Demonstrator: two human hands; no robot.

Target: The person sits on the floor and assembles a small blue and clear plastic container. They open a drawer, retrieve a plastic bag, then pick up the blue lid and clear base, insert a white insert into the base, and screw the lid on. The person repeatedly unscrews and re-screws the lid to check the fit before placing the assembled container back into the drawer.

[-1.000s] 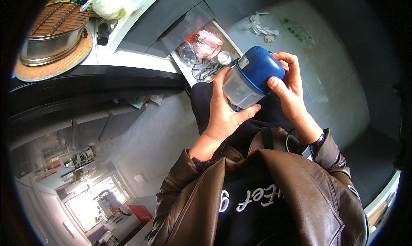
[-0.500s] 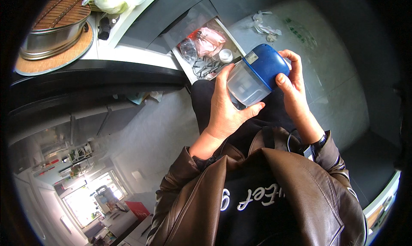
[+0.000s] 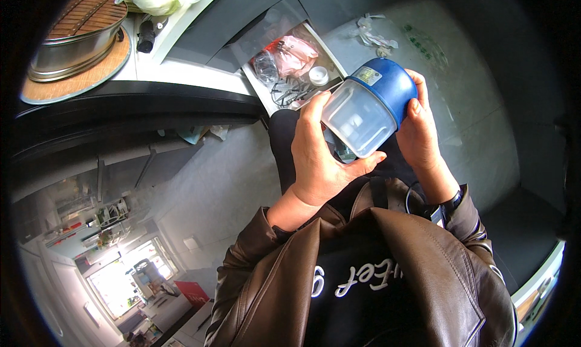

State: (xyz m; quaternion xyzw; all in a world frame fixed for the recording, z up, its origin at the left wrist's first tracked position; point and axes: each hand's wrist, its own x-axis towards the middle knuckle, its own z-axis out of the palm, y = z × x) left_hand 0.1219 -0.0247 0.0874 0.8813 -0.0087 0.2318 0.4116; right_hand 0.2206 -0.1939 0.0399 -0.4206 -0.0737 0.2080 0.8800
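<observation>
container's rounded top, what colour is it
The top is blue, best seen in the head view.

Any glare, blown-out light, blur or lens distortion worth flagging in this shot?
Head view: the window burns out to white at lower left; the white counter bends with the fisheye, and the corners fall to black; the clear container carries pale reflections, but it and the blue lid look fairly sharp.

From afar I see a pot (image 3: 78, 55) on a mat (image 3: 78, 90), left — bag (image 3: 296, 55) in drawer (image 3: 325, 49), upper centre — container (image 3: 360, 116) between left hand (image 3: 321, 165) and right hand (image 3: 420, 136), rightward.
</observation>
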